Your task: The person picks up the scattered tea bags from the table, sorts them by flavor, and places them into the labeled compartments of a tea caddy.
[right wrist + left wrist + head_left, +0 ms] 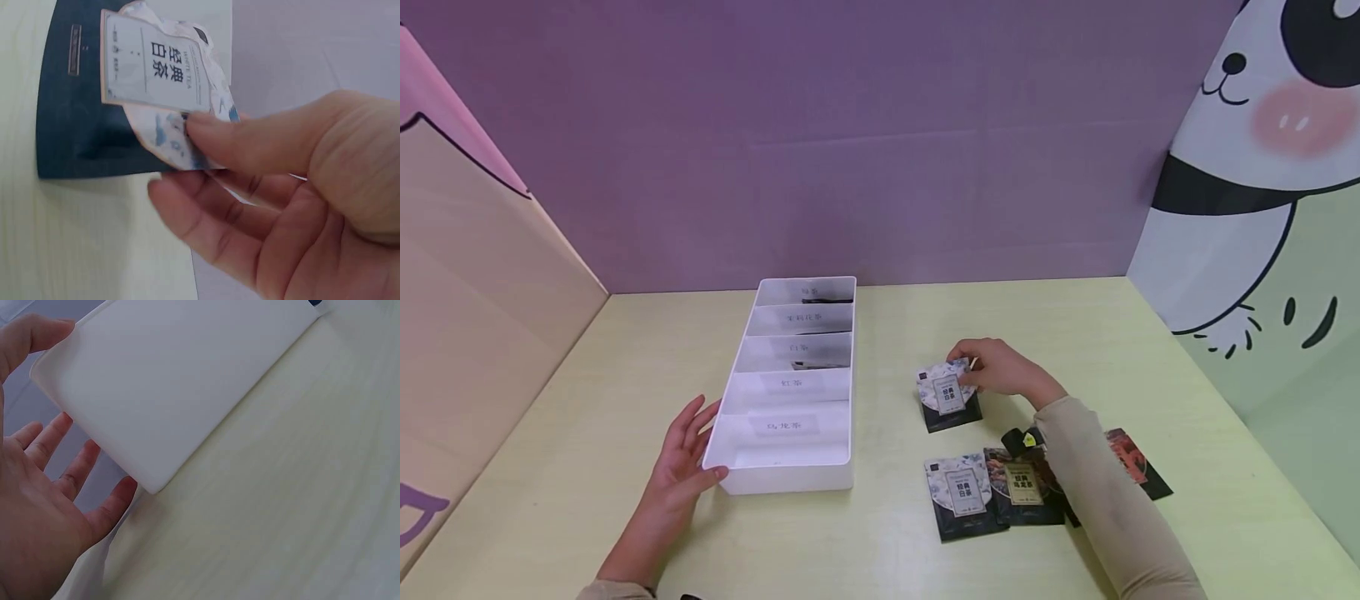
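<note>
My right hand (1000,367) pinches a tea sachet (949,396) by its upper right edge, thumb over the printed front and fingers behind. In the right wrist view the sachet (112,137) has a dark lower part, a pale floral top and a label reading "WHITE TEA". It is held at a tilt close over the table. My left hand (681,467) rests at the near left corner of a long white divided box (790,478). The thumb lies on the rim, and the loosely spread fingers (78,472) touch the box's side.
A second floral sachet (967,500) lies in front, overlapped with a brown-patterned sachet (1024,492). A red and black sachet (1138,467) lies beyond the right forearm, which partly hides the group. Dark packet edges (827,301) show in the box's rear compartments. A purple wall (865,167) stands behind.
</note>
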